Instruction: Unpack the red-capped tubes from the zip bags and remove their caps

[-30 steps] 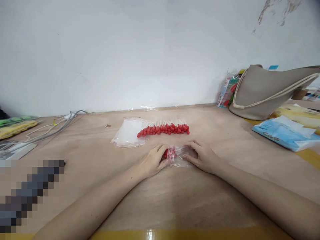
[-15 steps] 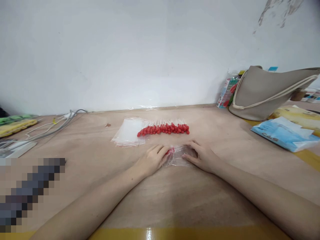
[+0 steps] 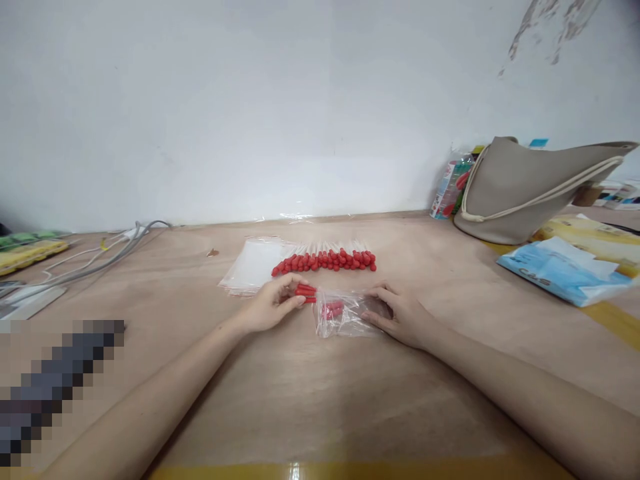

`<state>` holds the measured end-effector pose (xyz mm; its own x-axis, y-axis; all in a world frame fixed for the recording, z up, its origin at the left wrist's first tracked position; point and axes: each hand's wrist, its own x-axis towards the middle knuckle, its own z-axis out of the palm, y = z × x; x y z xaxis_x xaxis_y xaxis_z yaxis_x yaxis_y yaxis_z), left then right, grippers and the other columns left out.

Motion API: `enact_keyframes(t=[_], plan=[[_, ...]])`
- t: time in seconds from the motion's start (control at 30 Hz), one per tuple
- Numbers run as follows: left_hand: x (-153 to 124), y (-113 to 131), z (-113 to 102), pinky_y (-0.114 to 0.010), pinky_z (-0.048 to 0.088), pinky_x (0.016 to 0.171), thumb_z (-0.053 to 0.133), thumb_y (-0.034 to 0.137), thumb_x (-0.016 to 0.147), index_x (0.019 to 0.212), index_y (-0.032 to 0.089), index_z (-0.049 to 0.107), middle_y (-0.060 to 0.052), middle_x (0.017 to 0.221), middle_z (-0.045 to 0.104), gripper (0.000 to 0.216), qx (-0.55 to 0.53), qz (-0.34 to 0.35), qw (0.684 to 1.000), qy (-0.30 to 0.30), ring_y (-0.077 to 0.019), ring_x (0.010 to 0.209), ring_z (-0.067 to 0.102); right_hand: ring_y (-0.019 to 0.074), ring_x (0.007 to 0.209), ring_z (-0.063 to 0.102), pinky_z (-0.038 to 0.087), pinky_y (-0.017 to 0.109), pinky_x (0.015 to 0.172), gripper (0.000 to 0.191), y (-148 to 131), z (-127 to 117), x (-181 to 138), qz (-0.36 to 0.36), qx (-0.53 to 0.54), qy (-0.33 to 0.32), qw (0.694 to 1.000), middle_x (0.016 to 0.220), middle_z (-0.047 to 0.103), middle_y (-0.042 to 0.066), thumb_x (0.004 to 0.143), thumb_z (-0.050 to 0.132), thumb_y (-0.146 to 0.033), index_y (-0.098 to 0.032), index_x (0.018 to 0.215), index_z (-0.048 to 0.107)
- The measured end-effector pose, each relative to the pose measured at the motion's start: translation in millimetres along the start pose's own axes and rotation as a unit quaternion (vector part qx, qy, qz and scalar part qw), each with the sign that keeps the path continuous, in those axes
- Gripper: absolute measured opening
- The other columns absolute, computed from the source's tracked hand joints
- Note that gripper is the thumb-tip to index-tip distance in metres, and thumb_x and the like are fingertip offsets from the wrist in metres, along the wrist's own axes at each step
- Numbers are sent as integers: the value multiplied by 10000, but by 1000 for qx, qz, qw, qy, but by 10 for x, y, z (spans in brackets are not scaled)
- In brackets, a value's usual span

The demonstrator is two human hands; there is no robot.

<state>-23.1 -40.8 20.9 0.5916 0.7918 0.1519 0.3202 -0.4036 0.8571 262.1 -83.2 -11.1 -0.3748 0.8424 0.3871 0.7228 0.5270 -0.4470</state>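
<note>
My left hand (image 3: 270,305) pinches a few thin sticks with red ends (image 3: 306,292) at the left mouth of a clear plastic bag (image 3: 350,323). Some more red ends show through the film inside that bag. My right hand (image 3: 397,313) grips the bag's right side between thumb and fingers. Beyond my hands lies a row of red-headed sticks (image 3: 325,260), red ends toward me and pale thin stems toward the wall. Just left of the row is a stack of flat clear bags (image 3: 255,263).
At the right stand a grey bag (image 3: 520,193) with a cord and a clear printed package (image 3: 447,190), with a blue tissue pack (image 3: 560,270) in front. Cables (image 3: 117,250) and yellow trays (image 3: 33,255) lie at the left. A white wall (image 3: 300,113) closes off the back.
My left hand has moved left, away from the middle of the bag, and now holds red-ended sticks at its mouth. Red ends show inside the bag. My right hand has stayed nearly still.
</note>
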Motion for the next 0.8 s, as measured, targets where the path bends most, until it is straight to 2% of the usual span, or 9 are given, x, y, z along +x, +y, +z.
enact_keyframes(t=[0.17, 0.37, 0.47, 0.63, 0.7, 0.8], plan=[[-21, -13, -158, -294, 475, 756, 617, 259, 756, 964, 183, 487, -26, 930, 583, 257, -76, -101, 992, -25, -109, 777, 576, 188, 836, 530, 447, 334, 743, 322, 5, 2, -4, -3, 0, 9, 1000, 940, 559, 87, 796, 532, -406, -179, 1020, 571], [-7, 4, -97, -267, 499, 733, 638, 305, 733, 882, 169, 539, -16, 903, 601, 224, -156, -154, 975, 44, -112, 798, 594, 184, 823, 530, 449, 333, 738, 314, 10, -2, -7, -4, -1, 4, 1000, 941, 559, 88, 800, 526, -400, -176, 1016, 573], [12, 44, -185, -262, 512, 704, 648, 340, 719, 879, 170, 577, -13, 842, 634, 245, -122, -147, 980, 61, -112, 738, 607, 188, 832, 533, 451, 335, 741, 328, 21, 8, -10, -1, -2, 2, 1000, 952, 558, 89, 797, 527, -411, -181, 1027, 571], [-59, 314, -574, -308, 541, 710, 681, 427, 662, 908, 174, 637, -47, 882, 679, 355, -15, -120, 988, 101, -172, 779, 642, 191, 857, 540, 455, 332, 754, 341, 34, 25, -7, -4, 2, 5, 1000, 972, 555, 92, 798, 521, -427, -184, 1031, 571], [-115, 459, -714, -334, 549, 733, 688, 455, 643, 931, 166, 643, -58, 876, 687, 410, 30, -88, 985, 144, -194, 791, 650, 190, 857, 541, 455, 333, 760, 339, 35, 26, -6, -4, 2, 3, 1000, 972, 556, 92, 798, 521, -423, -184, 1034, 570], [-138, 552, -825, -364, 544, 775, 637, 438, 703, 1054, 169, 594, -61, 894, 686, 444, 99, -13, 962, 254, -197, 815, 654, 191, 864, 541, 454, 335, 768, 336, 34, 24, -6, -3, 1, 4, 1000, 978, 556, 90, 798, 523, -419, -187, 1037, 570]])
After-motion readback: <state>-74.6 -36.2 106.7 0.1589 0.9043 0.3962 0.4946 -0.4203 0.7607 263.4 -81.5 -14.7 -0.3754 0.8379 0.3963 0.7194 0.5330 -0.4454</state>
